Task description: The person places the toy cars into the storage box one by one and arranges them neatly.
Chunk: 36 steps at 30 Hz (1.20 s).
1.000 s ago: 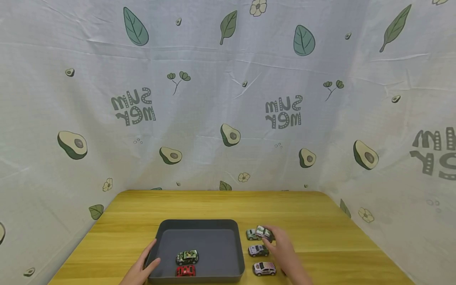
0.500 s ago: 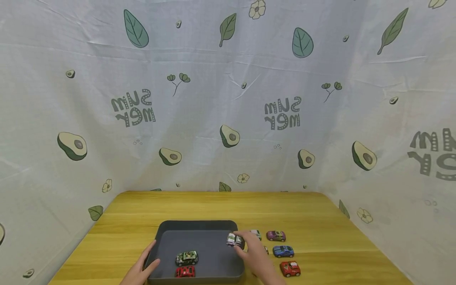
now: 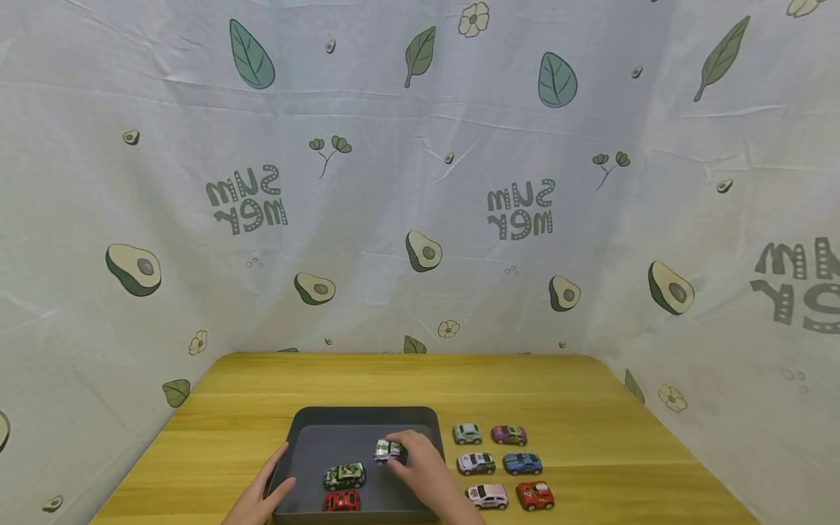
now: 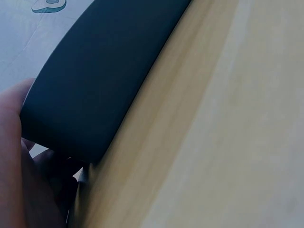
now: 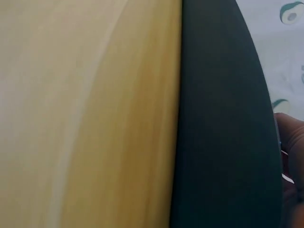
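Observation:
A silver-white toy car (image 3: 388,450) with green markings is pinched in my right hand (image 3: 423,467), over the right half of the dark grey tray (image 3: 367,414). My left hand (image 3: 261,490) grips the tray's left wall near the front, thumb over the rim; the left wrist view shows the fingers (image 4: 12,107) at the wall's corner. Inside the tray sit a green camouflage toy car (image 3: 344,475) and, in front of it, a red toy car (image 3: 342,501). In the right wrist view the tray wall (image 5: 225,114) hides most of the right hand.
Right of the tray, toy cars stand in two columns: pale green (image 3: 467,434), white-and-dark (image 3: 476,463) and white-pink (image 3: 487,496), then purple (image 3: 509,434), blue (image 3: 522,463) and red (image 3: 535,495). A printed cloth (image 3: 367,219) hangs behind the wooden table (image 3: 558,394).
My right hand has lifted the silver-white car from the back of the car group and carried it left, over the tray's right wall. The left hand stays on the tray.

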### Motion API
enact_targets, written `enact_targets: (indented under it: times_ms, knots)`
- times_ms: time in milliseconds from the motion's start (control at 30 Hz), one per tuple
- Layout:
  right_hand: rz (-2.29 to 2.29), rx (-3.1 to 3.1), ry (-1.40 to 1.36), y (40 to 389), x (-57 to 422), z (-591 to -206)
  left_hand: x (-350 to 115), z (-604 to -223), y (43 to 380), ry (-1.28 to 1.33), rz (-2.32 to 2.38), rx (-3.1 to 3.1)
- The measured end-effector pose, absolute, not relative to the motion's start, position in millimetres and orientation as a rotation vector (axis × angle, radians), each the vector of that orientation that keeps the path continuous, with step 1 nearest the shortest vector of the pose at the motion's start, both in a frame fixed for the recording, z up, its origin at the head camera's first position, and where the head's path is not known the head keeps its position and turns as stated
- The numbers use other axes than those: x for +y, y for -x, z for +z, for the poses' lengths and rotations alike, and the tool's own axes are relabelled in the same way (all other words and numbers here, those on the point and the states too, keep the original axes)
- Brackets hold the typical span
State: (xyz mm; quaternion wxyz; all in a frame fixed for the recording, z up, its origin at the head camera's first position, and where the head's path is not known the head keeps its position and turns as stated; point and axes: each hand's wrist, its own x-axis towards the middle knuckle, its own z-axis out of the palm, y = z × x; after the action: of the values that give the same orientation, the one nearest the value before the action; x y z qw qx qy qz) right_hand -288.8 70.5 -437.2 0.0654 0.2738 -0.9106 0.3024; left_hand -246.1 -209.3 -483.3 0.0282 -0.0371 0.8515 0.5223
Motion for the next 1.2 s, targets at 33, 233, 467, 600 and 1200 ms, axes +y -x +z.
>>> enact_targets:
  times_ms: [33,233,467,600,1200]
  knots:
    - [0.915,-2.762,-0.825,290,67,-438,-209,-483,246,0.115,1.609,2.629]
    - [0.925,-2.821,-0.818,297,47,-443,-211,-484,247,0.110,1.624,2.621]
    - [0.875,-2.797,-0.830,305,28,-444,-211,-483,246,0.113,1.623,2.626]
    - [0.864,-2.835,-0.845,309,19,-445,-210,-483,247,0.093,1.648,2.613]
    - [0.823,-2.942,-0.897,328,0,-448,-210,-483,248,0.103,1.682,2.573]
